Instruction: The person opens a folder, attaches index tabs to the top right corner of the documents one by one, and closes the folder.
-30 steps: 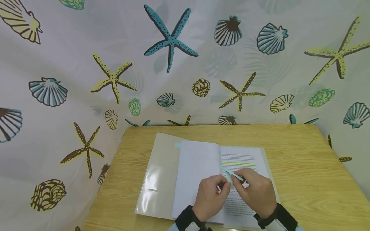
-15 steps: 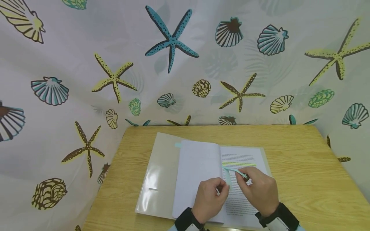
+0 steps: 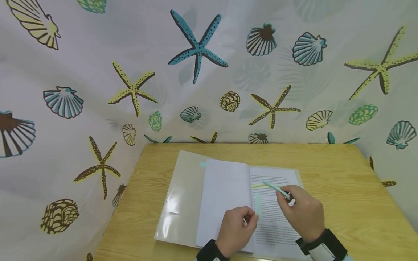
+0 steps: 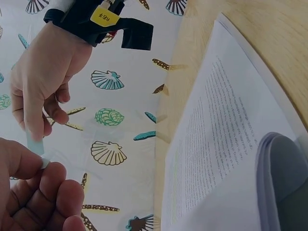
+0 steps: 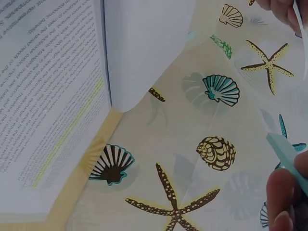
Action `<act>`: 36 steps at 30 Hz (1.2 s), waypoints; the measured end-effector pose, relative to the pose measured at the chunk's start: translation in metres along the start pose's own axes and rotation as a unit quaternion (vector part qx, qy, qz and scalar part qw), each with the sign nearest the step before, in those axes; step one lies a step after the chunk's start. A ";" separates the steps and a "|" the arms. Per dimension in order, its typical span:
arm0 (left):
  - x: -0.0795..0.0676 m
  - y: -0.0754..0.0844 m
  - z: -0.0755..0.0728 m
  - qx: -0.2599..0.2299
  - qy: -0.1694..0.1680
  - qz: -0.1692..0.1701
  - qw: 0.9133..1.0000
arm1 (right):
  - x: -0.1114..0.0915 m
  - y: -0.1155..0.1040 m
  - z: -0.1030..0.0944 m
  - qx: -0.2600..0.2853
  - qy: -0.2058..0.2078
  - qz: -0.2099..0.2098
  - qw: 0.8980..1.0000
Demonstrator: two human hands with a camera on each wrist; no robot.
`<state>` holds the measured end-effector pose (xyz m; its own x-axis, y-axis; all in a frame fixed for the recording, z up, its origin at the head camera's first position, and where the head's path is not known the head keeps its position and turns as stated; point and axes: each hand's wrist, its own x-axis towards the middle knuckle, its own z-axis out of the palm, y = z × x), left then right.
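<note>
In the head view my left hand (image 3: 236, 228) pinches one end of a thin pale blue-green sticky tab (image 3: 258, 203), which stands up over the printed page. To the right and a little higher, my right hand (image 3: 303, 212) grips a narrow pad of sticky tabs (image 3: 274, 188) of the same colour between thumb and fingers. The pad and the loose tab are apart. Below both hands lies an open booklet (image 3: 225, 203), its right page (image 3: 274, 232) printed with a yellow highlighted line. The right wrist view shows the pad's end (image 5: 284, 149) past my right fingers (image 5: 279, 192).
The booklet's glossy cover (image 3: 177, 203) lies spread to the left, with another blue-green tab (image 3: 203, 164) at the page edge. It rests on a wooden table (image 3: 343, 188). A curtain (image 3: 209, 105) printed with shells and starfish hangs behind and at the sides.
My right hand has moved right with the pad, away from the left hand. The tab in my left hand has come away from the pad. My left hand has barely moved.
</note>
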<state>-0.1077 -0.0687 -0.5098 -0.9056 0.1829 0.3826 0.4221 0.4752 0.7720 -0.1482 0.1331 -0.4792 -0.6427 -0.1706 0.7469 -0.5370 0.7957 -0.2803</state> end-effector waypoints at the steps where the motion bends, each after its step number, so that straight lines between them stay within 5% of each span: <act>1: -0.001 -0.001 0.000 0.000 0.000 -0.001 1.000 | -0.001 0.003 -0.001 -0.003 -0.005 0.017 1.000; 5: -0.004 -0.004 -0.002 -0.007 -0.014 -0.019 1.000 | -0.008 0.017 -0.003 0.006 -0.055 0.115 0.992; 12: -0.009 -0.011 -0.007 -0.004 -0.009 -0.018 1.000 | -0.020 0.055 -0.007 0.014 -0.159 0.252 0.954; 31: -0.017 -0.019 -0.008 0.003 -0.001 -0.020 1.000 | -0.045 0.139 -0.016 0.001 -0.316 0.384 0.867; 36: -0.017 -0.020 -0.007 0.002 0.001 -0.018 1.000 | -0.054 0.148 -0.015 -0.014 -0.353 0.367 0.861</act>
<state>-0.1000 -0.0876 -0.5278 -0.9198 0.1638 0.3566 0.3898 0.4855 0.7825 -0.1850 0.2684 -0.5520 -0.9804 0.0818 -0.1794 0.1622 0.8518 -0.4982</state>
